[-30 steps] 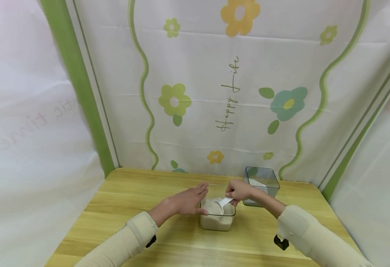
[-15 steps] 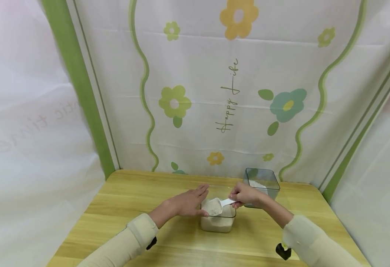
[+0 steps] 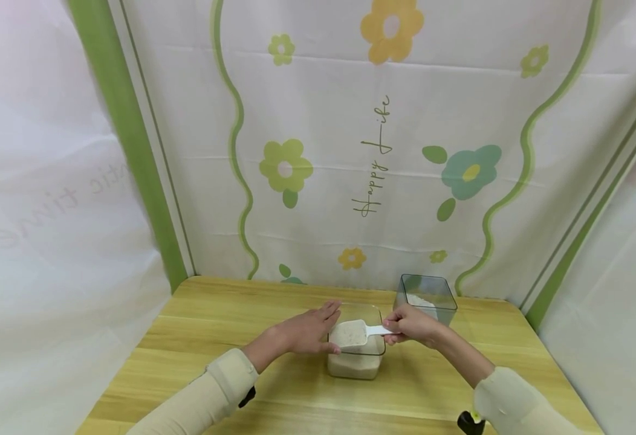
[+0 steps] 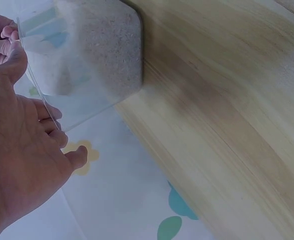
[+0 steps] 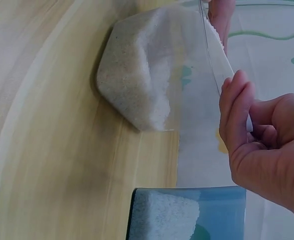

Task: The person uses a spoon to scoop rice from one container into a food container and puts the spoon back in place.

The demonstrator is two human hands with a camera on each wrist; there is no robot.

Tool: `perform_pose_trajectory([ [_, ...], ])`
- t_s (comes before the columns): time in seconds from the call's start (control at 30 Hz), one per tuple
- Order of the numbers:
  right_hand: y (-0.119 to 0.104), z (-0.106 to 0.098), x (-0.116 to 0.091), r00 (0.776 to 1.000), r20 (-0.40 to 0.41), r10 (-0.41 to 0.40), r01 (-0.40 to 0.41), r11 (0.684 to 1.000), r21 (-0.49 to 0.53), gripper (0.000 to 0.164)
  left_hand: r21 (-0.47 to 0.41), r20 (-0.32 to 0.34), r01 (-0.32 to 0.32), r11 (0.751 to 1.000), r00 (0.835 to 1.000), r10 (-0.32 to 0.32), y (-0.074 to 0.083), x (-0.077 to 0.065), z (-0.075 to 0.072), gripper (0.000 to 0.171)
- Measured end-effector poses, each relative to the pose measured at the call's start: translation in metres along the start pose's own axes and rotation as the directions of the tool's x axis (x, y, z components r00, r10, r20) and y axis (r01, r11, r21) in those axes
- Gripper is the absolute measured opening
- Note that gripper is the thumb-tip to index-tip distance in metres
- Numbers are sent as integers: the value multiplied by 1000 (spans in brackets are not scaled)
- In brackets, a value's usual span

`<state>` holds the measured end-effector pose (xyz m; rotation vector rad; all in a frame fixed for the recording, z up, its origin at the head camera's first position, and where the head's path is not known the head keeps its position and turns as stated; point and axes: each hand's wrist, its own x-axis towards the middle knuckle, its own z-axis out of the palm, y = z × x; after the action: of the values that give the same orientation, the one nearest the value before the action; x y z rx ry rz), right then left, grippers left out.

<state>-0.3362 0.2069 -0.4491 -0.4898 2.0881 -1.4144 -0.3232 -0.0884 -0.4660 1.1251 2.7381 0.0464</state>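
Note:
My right hand [image 3: 413,324] grips the handle of a white scoop [image 3: 373,330], heaped with off-white powder [image 3: 349,333]. The scoop is level over the mouth of a clear square container [image 3: 365,354], which holds more of that powder, dipped in the middle. Against the container's left side rests my left hand [image 3: 304,331], fingers stretched toward the back corner and thumb at the front corner. In the left wrist view its fingertips [image 4: 56,137] lie right at the rim. The right wrist view shows the scoop handle [image 5: 249,122] between thumb and curled fingers.
A blue-tinted square container [image 3: 444,318] with white powder stands behind and right of my right hand. Both containers are on a wooden table [image 3: 231,314]. A flower-printed curtain [image 3: 318,223] rises along the table's back edge, with white curtains at both sides.
The scoop has come up out of the powder, filled, and has levelled above the clear container. My right hand has drawn to the right with it. The left hand stays at the rim.

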Motion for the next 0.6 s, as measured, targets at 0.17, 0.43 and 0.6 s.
perform_pose_trajectory([
  [0.17, 9, -1, -6, 1000, -26, -12, 13, 999, 42, 32, 2, 2, -5, 1000, 1000, 5, 1, -1, -1, 91],
  [0.43, 17, -5, -12, 998, -64, -6, 14, 991, 133, 32, -22, 11, 0, 1000, 1000, 1, -1, -2, 0, 91],
  [0.6, 20, -9, -17, 998, -69, -10, 21, 985, 172, 32, -42, 11, -4, 999, 1000, 5, -1, -1, 0, 90],
])
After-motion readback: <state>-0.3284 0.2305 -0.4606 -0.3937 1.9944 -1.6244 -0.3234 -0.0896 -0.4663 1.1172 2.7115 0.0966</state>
